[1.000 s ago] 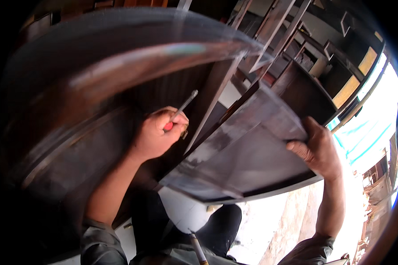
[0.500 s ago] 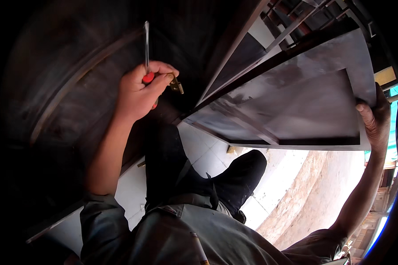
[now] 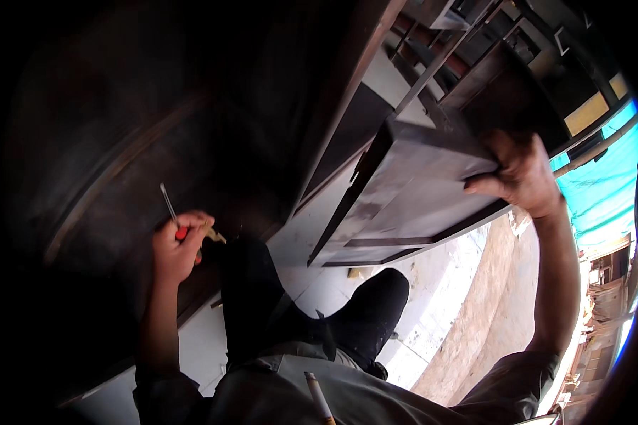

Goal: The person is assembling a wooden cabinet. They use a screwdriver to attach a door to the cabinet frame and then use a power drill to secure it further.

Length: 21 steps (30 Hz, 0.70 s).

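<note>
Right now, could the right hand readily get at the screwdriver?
Probably not readily: the left hand grips the screwdriver, well apart from the right hand, which holds the dark panel.

0 texts, labels, brands, numbers or signs readable; no lettering legible on any surface.

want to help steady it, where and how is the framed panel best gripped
Likely the upper-right frame edge, coming from the right, beside the right hand, thumb over the face, fingers behind: the framed panel tilts with that edge exposed, around a recessed middle.
</note>
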Each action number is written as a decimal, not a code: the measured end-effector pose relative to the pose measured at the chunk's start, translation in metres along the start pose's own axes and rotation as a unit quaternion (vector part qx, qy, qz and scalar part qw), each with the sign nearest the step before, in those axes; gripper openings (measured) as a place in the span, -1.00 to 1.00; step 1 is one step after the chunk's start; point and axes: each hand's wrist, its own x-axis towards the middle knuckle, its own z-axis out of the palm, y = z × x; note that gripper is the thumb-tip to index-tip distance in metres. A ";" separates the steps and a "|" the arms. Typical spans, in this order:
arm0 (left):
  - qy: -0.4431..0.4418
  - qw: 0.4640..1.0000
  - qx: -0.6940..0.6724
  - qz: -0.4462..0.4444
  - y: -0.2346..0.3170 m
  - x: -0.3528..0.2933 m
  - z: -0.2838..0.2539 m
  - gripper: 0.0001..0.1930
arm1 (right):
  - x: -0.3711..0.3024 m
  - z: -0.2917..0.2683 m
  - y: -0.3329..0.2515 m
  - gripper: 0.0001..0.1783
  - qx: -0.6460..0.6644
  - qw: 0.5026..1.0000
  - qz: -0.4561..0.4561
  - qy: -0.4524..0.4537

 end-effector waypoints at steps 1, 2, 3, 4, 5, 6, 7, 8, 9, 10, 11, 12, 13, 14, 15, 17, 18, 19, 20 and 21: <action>-0.001 1.000 0.010 -0.003 0.001 -0.003 -0.002 -0.89 | 0.001 0.003 0.004 -0.32 0.008 1.000 -0.008 -0.019; -0.002 1.000 0.019 -0.005 0.002 -0.005 -0.003 -0.89 | 0.001 0.004 0.006 -0.34 0.014 0.999 -0.016 -0.039; 0.002 1.000 0.019 -0.014 0.003 -0.007 -0.004 -0.90 | 0.002 0.010 0.009 -0.37 0.021 0.999 -0.026 -0.030; 0.005 1.000 0.020 -0.023 0.004 -0.008 -0.005 -0.91 | 0.005 0.014 0.010 -0.38 0.031 0.999 -0.031 -0.024; 0.005 1.000 0.025 -0.004 0.001 -0.010 -0.005 -0.91 | 0.007 0.014 0.010 -0.38 0.035 0.999 -0.036 -0.021; 0.001 0.999 0.019 -0.035 0.002 -0.012 -0.008 -0.92 | 0.008 0.017 0.012 -0.39 0.043 0.998 -0.042 -0.016; -0.001 0.999 0.026 -0.033 0.000 -0.013 -0.010 -0.92 | 0.007 0.023 0.016 -0.41 0.049 0.998 -0.038 -0.017; 0.000 0.999 0.035 -0.031 -0.001 -0.015 -0.012 -0.92 | 0.010 0.027 0.018 -0.42 0.048 0.998 -0.046 -0.016; 0.011 0.999 0.037 -0.031 -0.001 -0.017 -0.012 -0.92 | 0.013 0.030 0.020 -0.42 0.047 0.997 -0.053 -0.015; 0.014 0.999 0.033 -0.034 -0.002 -0.019 -0.015 -0.92 | 0.017 0.034 0.023 -0.42 0.046 0.997 -0.061 -0.014; 0.009 0.999 0.035 -0.029 -0.002 -0.020 -0.015 -0.92 | 0.016 0.043 0.025 -0.43 0.054 0.996 -0.066 0.000; 0.004 0.999 0.037 -0.024 -0.001 -0.020 -0.016 -0.92 | 0.017 0.046 0.029 -0.43 0.057 0.996 -0.068 0.006; 0.008 0.999 0.034 -0.030 -0.001 -0.022 -0.017 -0.92 | 0.019 0.048 0.032 -0.43 0.060 0.996 -0.070 0.012; 0.010 0.999 0.029 -0.040 -0.002 -0.025 -0.018 -0.92 | 0.021 0.049 0.034 -0.43 0.065 0.995 -0.072 0.015; 0.012 0.998 0.024 -0.050 -0.003 -0.026 -0.018 -0.92 | 0.023 0.048 0.035 -0.43 0.051 0.996 -0.068 0.006; 0.019 0.999 0.024 -0.041 -0.006 -0.028 -0.019 -0.91 | 0.028 0.051 0.040 -0.42 0.035 0.996 -0.079 0.005; 0.023 0.999 0.026 -0.040 -0.007 -0.032 -0.020 -0.91 | 0.031 0.055 0.043 -0.42 0.031 0.996 -0.085 0.004; 0.021 0.999 0.032 -0.036 -0.007 -0.034 -0.022 -0.91 | 0.036 0.055 0.045 -0.40 0.037 0.996 -0.082 0.012; 0.018 0.999 0.035 -0.034 -0.007 -0.033 -0.022 -0.91 | 0.037 0.059 0.049 -0.39 0.049 0.996 -0.074 0.011; 0.015 0.999 0.039 -0.031 -0.008 -0.033 -0.023 -0.91 | 0.036 0.062 0.052 -0.38 0.038 0.996 -0.076 0.014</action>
